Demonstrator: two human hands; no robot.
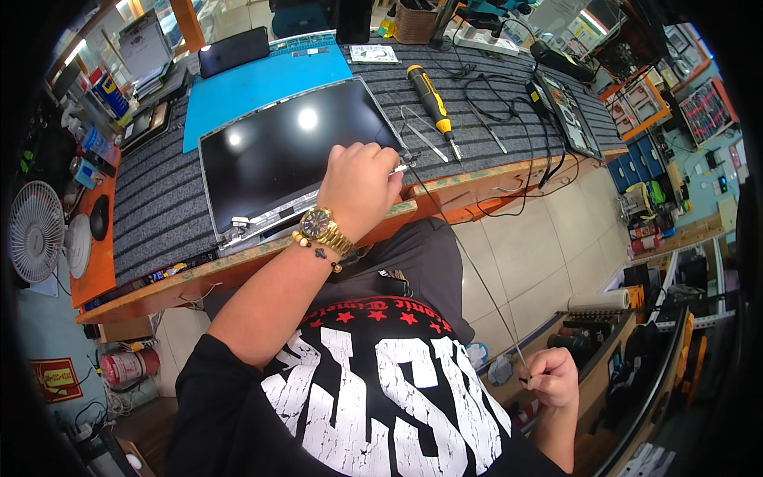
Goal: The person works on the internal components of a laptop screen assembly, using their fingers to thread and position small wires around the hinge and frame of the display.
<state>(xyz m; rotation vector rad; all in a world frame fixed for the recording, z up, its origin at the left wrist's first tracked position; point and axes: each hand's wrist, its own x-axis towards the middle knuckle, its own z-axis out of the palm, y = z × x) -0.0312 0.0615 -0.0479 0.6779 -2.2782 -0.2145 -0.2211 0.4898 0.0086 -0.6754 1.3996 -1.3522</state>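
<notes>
A laptop screen panel point(290, 151) with a dark, glossy face lies on the striped mat, its lower edge near the bench front. My left hand point(362, 184), wearing a gold watch, is closed at the panel's lower right corner. A small metallic piece shows by its fingertips; the fingers hide most of what they grip. From that corner a thin, taut dark strand point(477, 274) runs down to my right hand point(554, 378). Held out low at the right, this hand pinches the strand's end.
Right of the panel lie a yellow-black screwdriver point(429, 97), tweezers point(424, 133) and a thin metal tool point(490, 131). Black cables and an opened laptop base point(568, 115) are farther right. Behind the panel is a blue mat point(238, 94); a white fan point(36, 230) stands at left.
</notes>
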